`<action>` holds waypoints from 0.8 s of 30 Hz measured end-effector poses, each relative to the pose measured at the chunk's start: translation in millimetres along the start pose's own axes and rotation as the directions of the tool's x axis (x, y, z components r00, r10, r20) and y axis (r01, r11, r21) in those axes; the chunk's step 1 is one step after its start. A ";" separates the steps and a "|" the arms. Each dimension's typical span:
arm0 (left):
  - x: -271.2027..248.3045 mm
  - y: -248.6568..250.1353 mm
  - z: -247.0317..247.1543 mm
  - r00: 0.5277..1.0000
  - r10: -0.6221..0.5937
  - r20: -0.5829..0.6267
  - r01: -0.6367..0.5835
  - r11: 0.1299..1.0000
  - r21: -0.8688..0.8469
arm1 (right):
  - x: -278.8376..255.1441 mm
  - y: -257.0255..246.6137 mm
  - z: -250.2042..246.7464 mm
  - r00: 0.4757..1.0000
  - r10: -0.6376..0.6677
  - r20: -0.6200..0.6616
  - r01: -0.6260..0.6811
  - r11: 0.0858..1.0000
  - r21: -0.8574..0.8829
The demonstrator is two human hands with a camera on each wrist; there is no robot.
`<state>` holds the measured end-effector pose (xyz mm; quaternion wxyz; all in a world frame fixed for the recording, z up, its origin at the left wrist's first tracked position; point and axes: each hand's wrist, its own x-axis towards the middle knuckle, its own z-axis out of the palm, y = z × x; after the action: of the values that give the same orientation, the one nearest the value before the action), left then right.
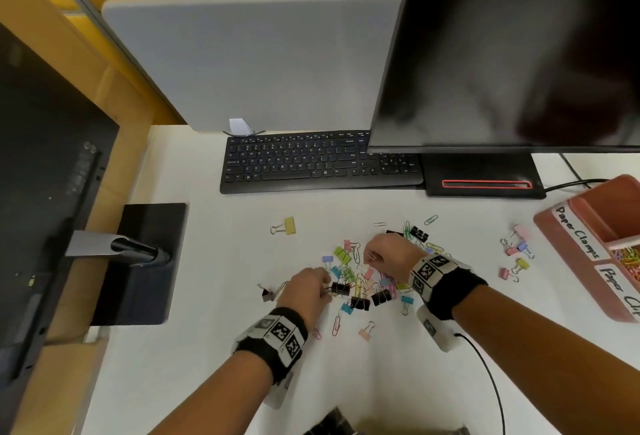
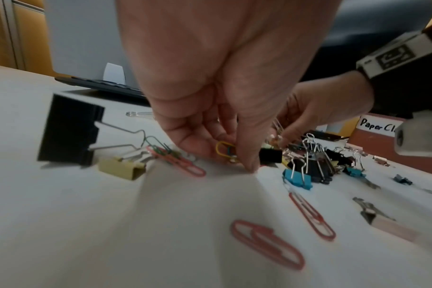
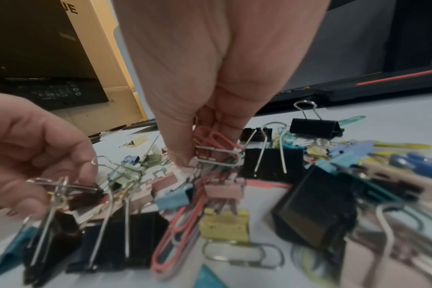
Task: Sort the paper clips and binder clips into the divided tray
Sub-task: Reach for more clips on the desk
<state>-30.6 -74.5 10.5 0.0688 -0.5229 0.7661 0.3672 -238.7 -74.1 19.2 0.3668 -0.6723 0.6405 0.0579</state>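
A mixed pile of coloured paper clips and binder clips (image 1: 363, 278) lies mid-desk. My left hand (image 1: 308, 291) works at the pile's left edge; in the left wrist view its curled fingers (image 2: 197, 142) pinch a yellow paper clip (image 2: 222, 149) with others, right beside a black binder clip (image 2: 270, 155). My right hand (image 1: 388, 254) is at the pile's far side, and its fingers (image 3: 183, 154) grip red paper clips (image 3: 215, 138) just above the heap. The salmon divided tray (image 1: 547, 223), labelled "Paper Clamps" and "Paper Clips", stands at the right edge, with paper clips (image 1: 627, 258) in one compartment.
A yellow binder clip (image 1: 289, 225) lies apart at the left; a few small binder clips (image 1: 517, 247) lie between pile and tray. Behind are a black keyboard (image 1: 311, 164) and a monitor (image 1: 512, 53). A second monitor's base (image 1: 138, 261) sits left. A cable (image 1: 485, 365) trails from my right wrist.
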 end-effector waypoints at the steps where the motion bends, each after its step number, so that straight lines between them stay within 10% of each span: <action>1: 2.9 1.4 2.1 1.000 0.005 -0.011 -0.004 0.999 0.033 | 0.0 -0.9 -0.7 0.999 -0.022 -0.029 0.022 1.000 -0.002; 24: 0.2 -7.3 -25.7 0.994 0.101 -0.040 -0.106 0.984 -0.140 | 8.4 -2.2 -4.4 0.997 -0.032 -0.067 0.031 0.999 -0.008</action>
<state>-17.3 -92.3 25.4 -0.0003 -0.4919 0.7652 0.4152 -236.9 -83.6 18.7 0.3434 -0.6851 0.6416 0.0317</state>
